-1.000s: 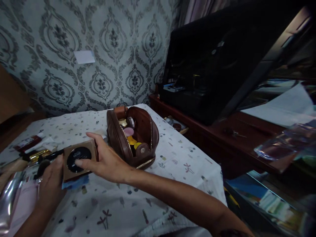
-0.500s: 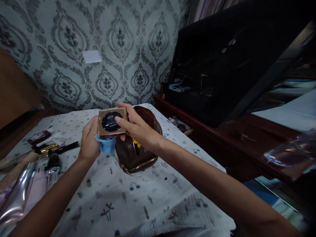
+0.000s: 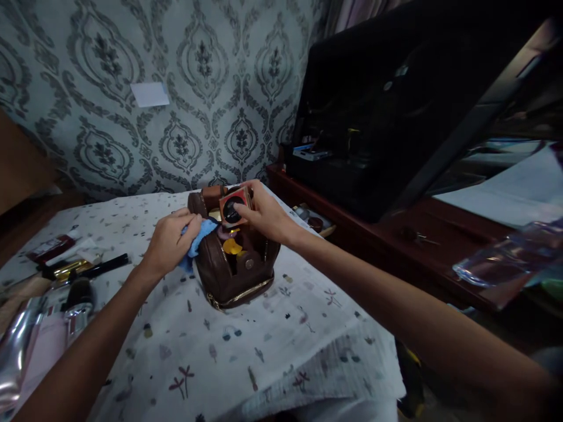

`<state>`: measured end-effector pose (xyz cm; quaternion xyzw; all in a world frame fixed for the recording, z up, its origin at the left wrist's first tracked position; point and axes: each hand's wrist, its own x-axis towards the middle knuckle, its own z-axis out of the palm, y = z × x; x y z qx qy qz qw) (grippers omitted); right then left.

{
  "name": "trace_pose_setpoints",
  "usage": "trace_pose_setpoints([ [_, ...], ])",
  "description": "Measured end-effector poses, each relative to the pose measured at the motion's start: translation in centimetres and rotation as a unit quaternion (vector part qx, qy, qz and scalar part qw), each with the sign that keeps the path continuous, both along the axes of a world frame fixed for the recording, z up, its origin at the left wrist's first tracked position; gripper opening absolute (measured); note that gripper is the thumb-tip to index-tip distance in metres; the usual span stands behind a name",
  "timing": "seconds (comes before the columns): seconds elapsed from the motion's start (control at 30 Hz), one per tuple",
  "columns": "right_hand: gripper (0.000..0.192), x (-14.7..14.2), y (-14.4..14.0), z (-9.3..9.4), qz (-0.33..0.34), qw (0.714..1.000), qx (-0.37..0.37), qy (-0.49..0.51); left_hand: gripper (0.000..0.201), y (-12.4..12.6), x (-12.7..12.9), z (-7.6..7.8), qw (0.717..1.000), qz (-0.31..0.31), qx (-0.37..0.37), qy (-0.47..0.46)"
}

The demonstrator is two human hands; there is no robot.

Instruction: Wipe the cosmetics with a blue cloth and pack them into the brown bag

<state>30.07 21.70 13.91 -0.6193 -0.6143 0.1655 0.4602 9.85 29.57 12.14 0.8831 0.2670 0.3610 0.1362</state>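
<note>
A brown leather pouch stands unzipped on the patterned white cloth, with several small cosmetics inside, one yellow. My right hand holds a gold square compact with a round black centre right over the pouch's mouth. My left hand grips a blue cloth and rests against the pouch's left rim.
Tubes, a black pen-shaped item, a brush and shiny packets lie at the left of the cloth. A dark wooden cabinet with a large black case stands to the right. Patterned wallpaper is behind.
Both hands carried the compact from the left of the cloth up and right to the pouch. The left hand let go of the compact and now presses the pouch's rim with the blue cloth.
</note>
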Motion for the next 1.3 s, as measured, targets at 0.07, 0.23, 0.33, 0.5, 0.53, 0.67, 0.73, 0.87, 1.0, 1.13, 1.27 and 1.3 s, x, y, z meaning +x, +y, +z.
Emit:
trace_pose_setpoints([
  [0.07,0.035,0.3,-0.2,1.2,-0.018,0.976,-0.05,-0.211,0.038,-0.2,-0.1,-0.3,1.0,0.005,-0.005,-0.026],
  [0.23,0.033,-0.3,0.4,1.9,-0.017,0.877,-0.185,-0.443,0.038,-0.4,-0.2,-1.1,0.997,0.016,-0.024,-0.075],
  [0.33,0.032,-0.2,1.7,1.3,0.01,0.85,-0.223,-0.477,0.04,-0.3,-0.3,-1.3,0.996,0.012,-0.029,-0.081],
  [0.5,0.033,0.3,3.6,0.2,0.029,0.843,-0.242,-0.48,0.04,-0.2,-0.5,-1.3,0.996,0.006,-0.04,-0.075],
  [0.53,0.033,0.3,3.8,0.0,0.027,0.842,-0.246,-0.48,0.04,-0.2,-0.5,-1.3,0.996,0.006,-0.041,-0.074],
  [0.67,0.037,-0.2,4.3,-0.6,0.006,0.84,-0.257,-0.478,0.04,-0.2,-0.5,-1.3,0.996,0.005,-0.041,-0.075],
  [0.73,0.039,-0.5,4.6,-0.8,-0.006,0.842,-0.26,-0.473,0.04,-0.2,-0.4,-1.4,0.996,0.003,-0.036,-0.08],
  [0.87,0.041,-0.7,5.0,-1.1,-0.031,0.846,-0.274,-0.456,0.041,-0.2,-0.4,-1.4,0.996,0.001,-0.031,-0.086],
  [1.0,0.044,-0.6,4.8,-1.4,-0.036,0.849,-0.282,-0.446,0.04,-0.1,-0.5,-1.5,0.996,-0.005,-0.033,-0.087],
  [1.13,0.048,-0.5,4.7,-1.5,-0.019,0.85,-0.274,-0.45,0.04,-0.1,-0.5,-1.4,0.996,-0.007,-0.031,-0.088],
  [1.27,0.058,-0.1,5.0,-0.8,0.018,0.844,-0.273,-0.462,0.04,-0.2,-0.6,-1.3,0.996,-0.009,-0.033,-0.083],
  [1.3,0.06,0.0,5.1,-0.5,0.03,0.841,-0.276,-0.464,0.04,-0.2,-0.6,-1.3,0.996,-0.011,-0.033,-0.082],
])
